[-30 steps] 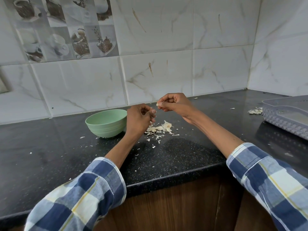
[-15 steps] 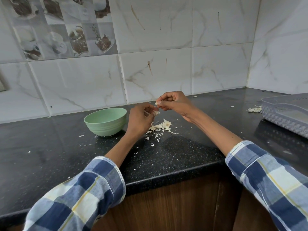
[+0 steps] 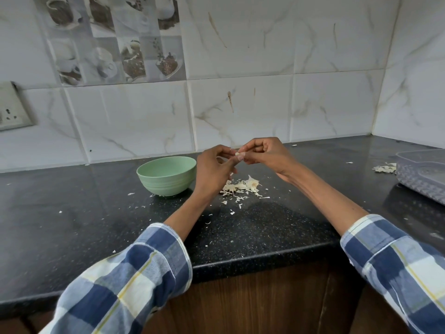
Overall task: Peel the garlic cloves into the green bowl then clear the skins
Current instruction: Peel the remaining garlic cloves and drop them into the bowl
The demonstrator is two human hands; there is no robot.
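Two hands, one clove, one bowl; entries by size, largest first.
Wall [image 3: 240,104]: marbled white tiles across the upper frame; cup-print tiles upper left; socket [image 3: 13,106] at left edge.
Counter [image 3: 72,201]: black speckled stone, middle band of the frame, wood front below.
Sleeves: blue-and-white check, lower left [image 3: 125,285] and lower right [image 3: 397,268].
Basket [image 3: 423,174]: grey plastic, right edge, partly out of frame.
Bowl [image 3: 166,175]: green, upright on the counter, centre left, just beside the left wrist; contents not visible.
Left hand [image 3: 214,169]: raised above the counter, fingers curled, tips pinching the clove.
Right hand [image 3: 265,153]: centre frame, fingers curled, thumb and forefinger pinching the same clove.
Skins [image 3: 242,186]: pale heap on the counter below the hands; smaller heap [image 3: 384,168] beside the basket; flecks scattered about.
Clove [image 3: 238,154]: tiny, pale, held between both hands' fingertips, above the counter, right of the bowl.
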